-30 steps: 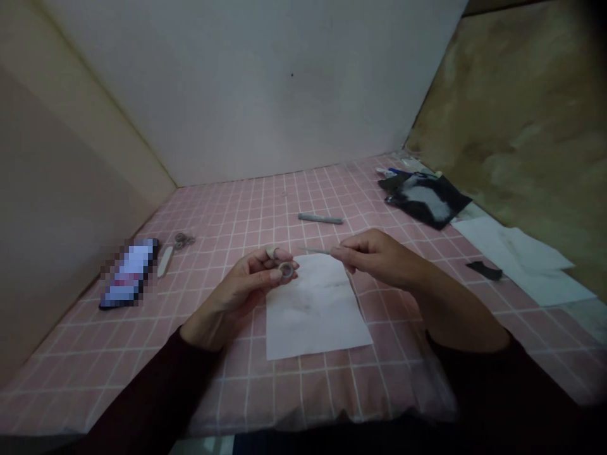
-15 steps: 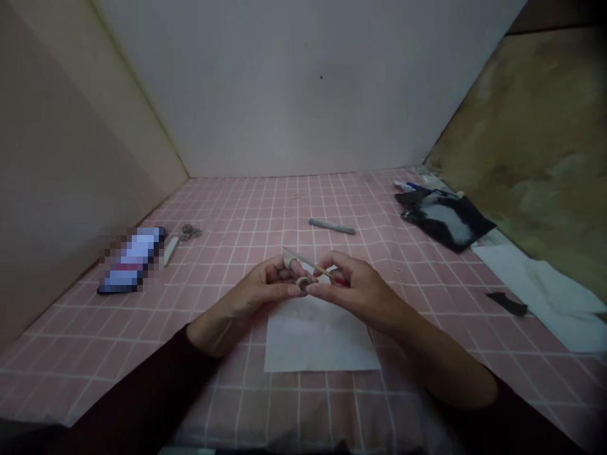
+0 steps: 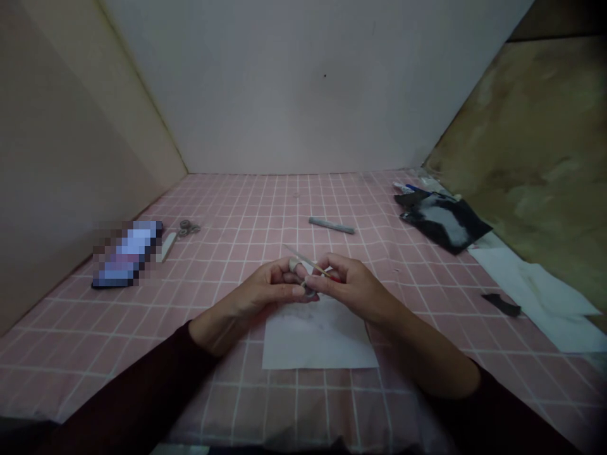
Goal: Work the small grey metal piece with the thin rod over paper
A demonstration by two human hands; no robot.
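My left hand [image 3: 275, 284] is closed, pinching a small greyish ring [image 3: 308, 291] between thumb and fingers. A pale beige wrap [image 3: 294, 263] goes round one of its fingertips. In my closed right hand [image 3: 348, 281] is a thin, tapering needle file [image 3: 308, 260] with a red handle, its point slanting up and left above the left fingers. My right thumb and fingertips also meet the ring and partly cover it. Both hands are over a white paper sheet [image 3: 320, 344] that bears faint grey smudges.
On the left lie a phone [image 3: 128, 256], a white strip [image 3: 167, 246] and several small grey rings [image 3: 186, 227]. A grey rod [image 3: 332, 225] lies beyond my hands. To the right are a dusty black sheet [image 3: 448, 221], white papers [image 3: 540, 284] and a dark scrap [image 3: 501, 304].
My right thumb and fingertips have shifted slightly left, over the ring, which now shows less and is tilted differently. The file stays in my right hand. The view has shifted slightly.
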